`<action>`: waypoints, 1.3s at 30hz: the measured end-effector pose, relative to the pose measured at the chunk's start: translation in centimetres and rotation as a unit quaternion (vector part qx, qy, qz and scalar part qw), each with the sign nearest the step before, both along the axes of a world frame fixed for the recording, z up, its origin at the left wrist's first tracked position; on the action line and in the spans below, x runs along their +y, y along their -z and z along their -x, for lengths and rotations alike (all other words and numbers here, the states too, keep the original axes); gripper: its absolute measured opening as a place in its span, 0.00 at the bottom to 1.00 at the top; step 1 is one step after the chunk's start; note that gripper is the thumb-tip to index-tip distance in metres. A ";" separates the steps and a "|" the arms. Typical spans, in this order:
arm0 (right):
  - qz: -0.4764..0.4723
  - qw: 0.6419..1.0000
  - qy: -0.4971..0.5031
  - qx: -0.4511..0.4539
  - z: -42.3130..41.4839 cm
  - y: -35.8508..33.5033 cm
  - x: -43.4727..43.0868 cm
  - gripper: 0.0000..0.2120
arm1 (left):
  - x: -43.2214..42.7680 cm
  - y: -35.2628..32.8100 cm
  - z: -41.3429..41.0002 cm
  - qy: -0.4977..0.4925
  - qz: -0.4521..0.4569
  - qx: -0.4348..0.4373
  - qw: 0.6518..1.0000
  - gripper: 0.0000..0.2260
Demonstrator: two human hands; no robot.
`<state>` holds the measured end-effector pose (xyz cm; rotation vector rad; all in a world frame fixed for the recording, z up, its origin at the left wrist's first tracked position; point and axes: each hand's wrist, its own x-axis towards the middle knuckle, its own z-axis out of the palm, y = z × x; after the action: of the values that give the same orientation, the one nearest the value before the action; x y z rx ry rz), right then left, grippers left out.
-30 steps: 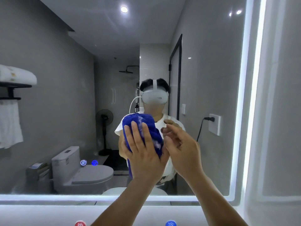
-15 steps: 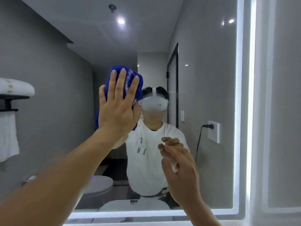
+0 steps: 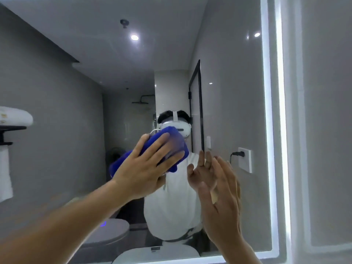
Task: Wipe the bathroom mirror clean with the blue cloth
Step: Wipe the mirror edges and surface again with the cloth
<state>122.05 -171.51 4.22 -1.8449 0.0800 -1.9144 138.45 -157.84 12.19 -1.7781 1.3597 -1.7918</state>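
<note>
A bathroom, plainly: the light-edged wall mirror point(image 3: 57, 88) reflects a white toilet point(image 3: 112, 232), a black shower head point(image 3: 140, 102) and a rolled towel point(image 3: 15, 117) on a rack point(image 3: 11, 128).

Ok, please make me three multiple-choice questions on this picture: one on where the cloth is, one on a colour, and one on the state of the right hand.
1. Where is the blue cloth?
A) on the floor
B) against the mirror, under the left hand
C) in a bucket

2. What colour is the folded towel reflected at the left?
A) red
B) green
C) white

3. How is the right hand?
A) open, fingers straight, holding nothing
B) gripping the cloth
C) closed in a fist

Answers:
1 B, the left hand presses the cloth flat on the glass.
2 C, the towel looks plain white.
3 A, its fingers are spread and nothing is in it.
</note>
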 end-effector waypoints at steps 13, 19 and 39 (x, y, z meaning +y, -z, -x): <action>-0.020 0.999 0.029 -0.007 1.2 -4.9 -2.9 0.27 | -4.4 -8.2 3.5 0.035 0.273 0.108 0.955 0.31; -0.021 0.999 0.037 -0.002 1.2 -4.0 -2.5 0.27 | -4.4 2.6 2.7 0.035 -0.028 -0.015 0.999 0.35; -0.042 0.997 0.042 -0.041 0.2 -10.3 -4.2 0.29 | -6.5 -10.2 4.5 0.029 0.237 0.079 0.968 0.31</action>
<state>121.81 -175.75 14.50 -1.7317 0.2101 -2.0100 133.97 -164.33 22.37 -2.1769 1.1064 -2.1883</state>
